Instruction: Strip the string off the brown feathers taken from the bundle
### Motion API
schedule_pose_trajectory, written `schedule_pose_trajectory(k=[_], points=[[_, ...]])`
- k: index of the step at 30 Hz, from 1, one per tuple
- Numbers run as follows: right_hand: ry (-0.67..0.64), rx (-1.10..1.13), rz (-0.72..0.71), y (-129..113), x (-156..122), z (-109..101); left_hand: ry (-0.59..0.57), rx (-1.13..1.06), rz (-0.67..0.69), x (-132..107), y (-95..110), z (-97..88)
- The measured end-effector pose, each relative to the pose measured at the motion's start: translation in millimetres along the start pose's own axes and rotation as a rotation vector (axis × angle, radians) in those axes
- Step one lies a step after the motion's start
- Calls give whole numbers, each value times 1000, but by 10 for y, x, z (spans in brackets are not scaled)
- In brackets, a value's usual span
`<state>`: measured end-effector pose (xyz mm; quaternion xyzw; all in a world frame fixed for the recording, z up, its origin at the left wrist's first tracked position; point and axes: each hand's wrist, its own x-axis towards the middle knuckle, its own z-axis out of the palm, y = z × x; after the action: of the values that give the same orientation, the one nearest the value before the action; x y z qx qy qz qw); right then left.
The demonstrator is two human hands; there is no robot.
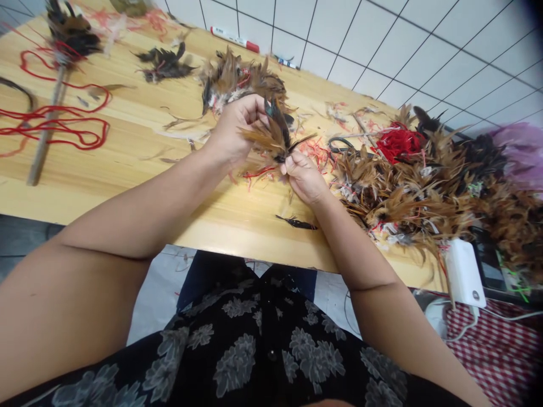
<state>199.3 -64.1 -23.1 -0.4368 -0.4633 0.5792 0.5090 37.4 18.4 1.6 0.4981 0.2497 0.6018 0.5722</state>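
A small bunch of brown and black feathers is held up between my two hands over the wooden table. My left hand is closed at the upper side of the bunch, its fingers curled against the feathers and partly hidden. With thumb and finger, my right hand pinches the base of the same bunch, where the quills come together. Red thread scraps lie just beneath the hands. Close to my right wrist, a loose dark feather rests on the tabletop.
Feather piles lie at the back and right, with a red thread bundle on the right pile. At left are a feather-topped stick and loose red cord. A white power bank sits at the right edge.
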Motion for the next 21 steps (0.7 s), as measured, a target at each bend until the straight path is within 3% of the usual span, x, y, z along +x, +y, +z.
schedule_pose_trajectory(k=[3,7,9,14,17,21], points=[[10,76,77,-3,-10,15,-1,-43,-9,148,-102,-61],[87,200,104,-77,7,0,132,1,163,417,-246,-260],[138,245,89,-124,24,-32,39,110,176,512,-294,-372],[219,283,27,-180,75,-152,16,427,251,587,-368,-516],[242,248,16,-168,103,-197,-71,627,319,502,-267,-525],[276,195,45,-149,136,-216,-164,871,468,368,24,-575]])
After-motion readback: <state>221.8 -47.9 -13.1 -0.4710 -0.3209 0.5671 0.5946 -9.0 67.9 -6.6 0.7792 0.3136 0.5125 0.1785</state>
